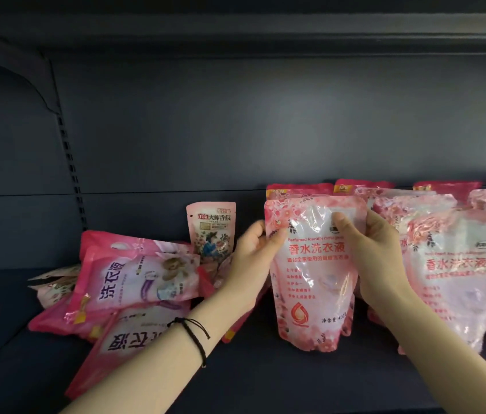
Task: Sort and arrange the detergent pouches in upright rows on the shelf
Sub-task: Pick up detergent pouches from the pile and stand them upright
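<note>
A slotted rail (70,162) ran up the dark back wall at the far left. Below it, on the shelf (265,383), a pile (134,279) of pink pouches lay flat and crossed over one another, some with their print sideways or upside down. Just behind the pile's right end a small pouch (212,228) stood upright. The left hand (253,258), a black cord (194,336) on its wrist, gripped the left edge of a pink pouch (313,282), thumb on the front. That pouch was upright at mid-shelf, its base down at the board; whether it rested there could not be told. The right hand (376,258) pinched its upper right edge, thumb in front, fingers behind. Beside it on the right stood a matching pouch (457,276), more behind it, and red tops (298,188) lined the back.
</note>
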Available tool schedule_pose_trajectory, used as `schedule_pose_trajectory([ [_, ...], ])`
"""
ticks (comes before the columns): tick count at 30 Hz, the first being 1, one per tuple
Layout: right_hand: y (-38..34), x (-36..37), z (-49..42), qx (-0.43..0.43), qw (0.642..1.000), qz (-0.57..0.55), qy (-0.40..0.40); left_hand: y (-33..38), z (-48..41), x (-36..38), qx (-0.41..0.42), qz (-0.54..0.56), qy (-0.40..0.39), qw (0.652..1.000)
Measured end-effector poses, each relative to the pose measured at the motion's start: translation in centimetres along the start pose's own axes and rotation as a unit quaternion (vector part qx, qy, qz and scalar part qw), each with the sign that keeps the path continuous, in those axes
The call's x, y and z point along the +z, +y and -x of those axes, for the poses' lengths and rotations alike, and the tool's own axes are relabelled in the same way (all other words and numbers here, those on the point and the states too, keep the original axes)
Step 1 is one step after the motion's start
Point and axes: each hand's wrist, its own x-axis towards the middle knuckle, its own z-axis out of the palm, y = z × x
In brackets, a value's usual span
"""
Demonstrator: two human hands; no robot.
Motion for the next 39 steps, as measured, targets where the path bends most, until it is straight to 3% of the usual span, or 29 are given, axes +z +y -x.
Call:
schedule_pose_trajectory([
  [4,0.1,-1.0,-0.1,-0.029,0.996,0.079,0.024,0.0,0.3,1.0,0.004,-0.029,-0.022,0.999],
  [7,-1.0,-1.0,-0.2,-0.114,0.982,0.153,0.003,0.4,0.4,1.0,-0.008,-0.020,-0.032,0.999],
  [10,-2.5,-0.4,-0.5,-0.250,0.933,0.259,-0.017,0.6,0.8,1.0,-0.031,0.008,-0.040,0.999],
  [13,-4.0,0.5,-1.0,-0.331,0.871,0.361,-0.050,0.9,1.0,1.0,-0.056,0.008,-0.060,0.997],
  [17,-6.2,1.9,-1.8,-0.353,0.807,0.453,-0.139,3.2,0.5,-1.0,-0.056,-0.091,-0.068,0.992],
  [21,-7.9,3.1,-2.3,-0.344,0.791,0.469,-0.191,6.1,0.1,-5.8,-0.026,-0.213,-0.054,0.975],
  [27,-8.6,6.7,-2.1,-0.344,0.744,0.515,-0.249,8.5,-0.7,-13.7,0.042,-0.511,-0.063,0.856],
  [33,-7.4,12.3,-0.8,-0.372,0.635,0.590,-0.332,8.0,-2.3,-17.8,0.084,-0.703,-0.159,0.688],
  [35,-6.1,14.1,0.0,-0.372,0.589,0.620,-0.361,7.1,-2.6,-18.6,0.121,-0.724,-0.185,0.653],
  [37,-4.3,15.5,0.7,-0.346,0.573,0.639,-0.378,5.8,-2.7,-19.3,0.169,-0.737,-0.199,0.624],
  [39,-2.2,16.6,1.3,-0.301,0.567,0.666,-0.380,4.7,-2.8,-19.9,0.198,-0.723,-0.204,0.630],
])
